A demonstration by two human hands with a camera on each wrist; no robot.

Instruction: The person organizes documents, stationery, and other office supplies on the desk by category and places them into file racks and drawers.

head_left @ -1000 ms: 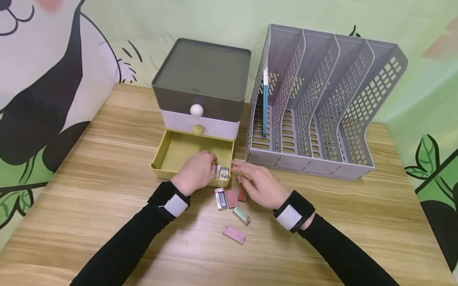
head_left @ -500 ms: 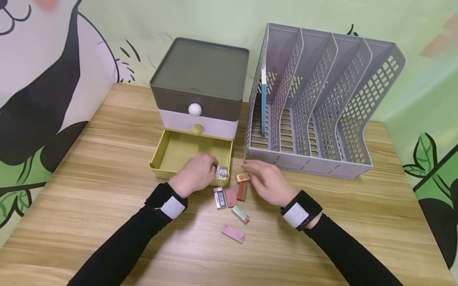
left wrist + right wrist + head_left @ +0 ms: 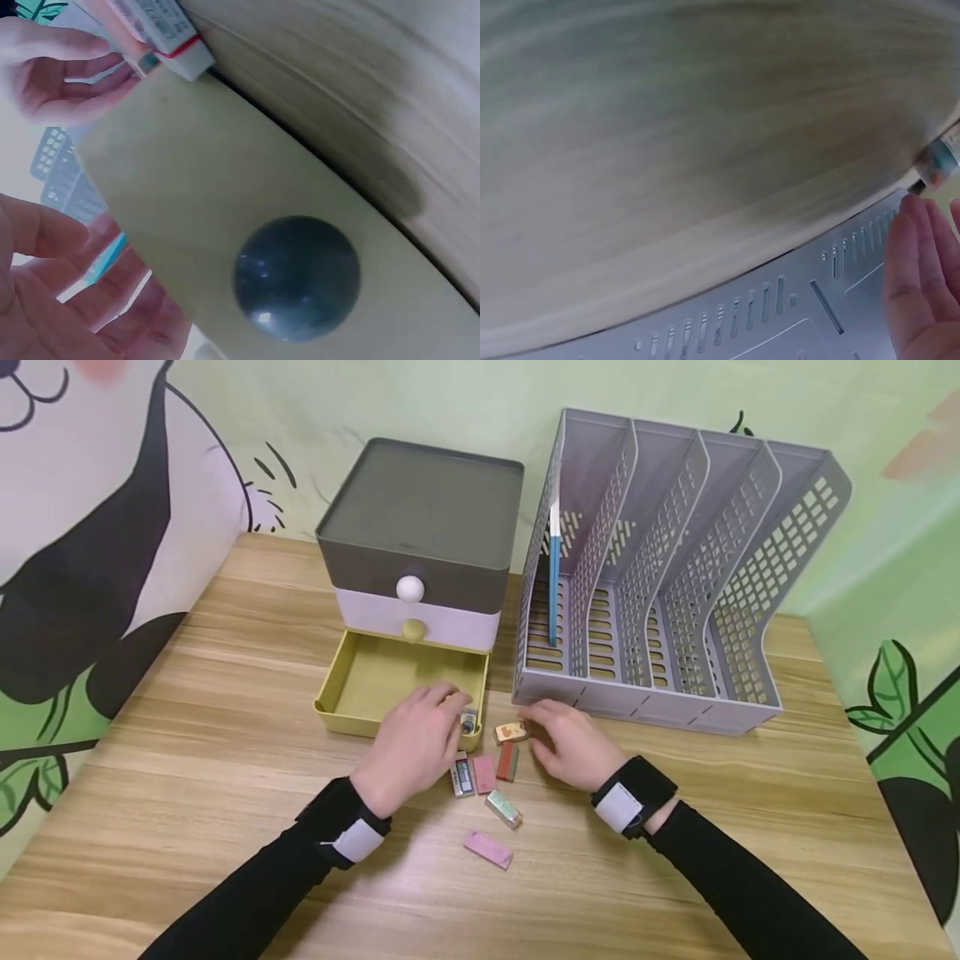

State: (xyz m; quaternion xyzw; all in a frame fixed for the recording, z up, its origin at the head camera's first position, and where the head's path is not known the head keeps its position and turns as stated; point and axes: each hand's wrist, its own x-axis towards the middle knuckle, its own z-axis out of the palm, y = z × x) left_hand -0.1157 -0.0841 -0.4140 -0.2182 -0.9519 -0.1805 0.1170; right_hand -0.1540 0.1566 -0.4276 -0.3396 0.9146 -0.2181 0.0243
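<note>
My left hand [image 3: 414, 739] hangs over the front right corner of the pulled-out yellow drawer [image 3: 341, 724]. In the left wrist view its fingers are spread and loosely bent, holding nothing, beside the drawer's round dark knob [image 3: 298, 277]. A small eraser [image 3: 468, 722] lies inside the drawer at that corner, partly hidden by the fingers. My right hand [image 3: 573, 745] rests near the table, its fingertips at the right end of an orange-patterned eraser [image 3: 511, 732]. Close by lie a red-and-grey eraser [image 3: 507, 762], a pink eraser [image 3: 484, 774] and a white-sleeved eraser [image 3: 463, 777].
A green-sleeved eraser [image 3: 503, 809] and a lilac eraser [image 3: 487, 849] lie nearer the front. Above the drawer rise the cabinet's white and dark grey tiers [image 3: 420, 510]. A grey file rack [image 3: 652, 697] with a thin blue book [image 3: 554, 585] stands behind the right hand.
My right hand has drawn back right from the drawer's edge, and the orange-patterned eraser now shows on the table. My left hand has risen slightly from the drawer's corner, its fingers loosening.
</note>
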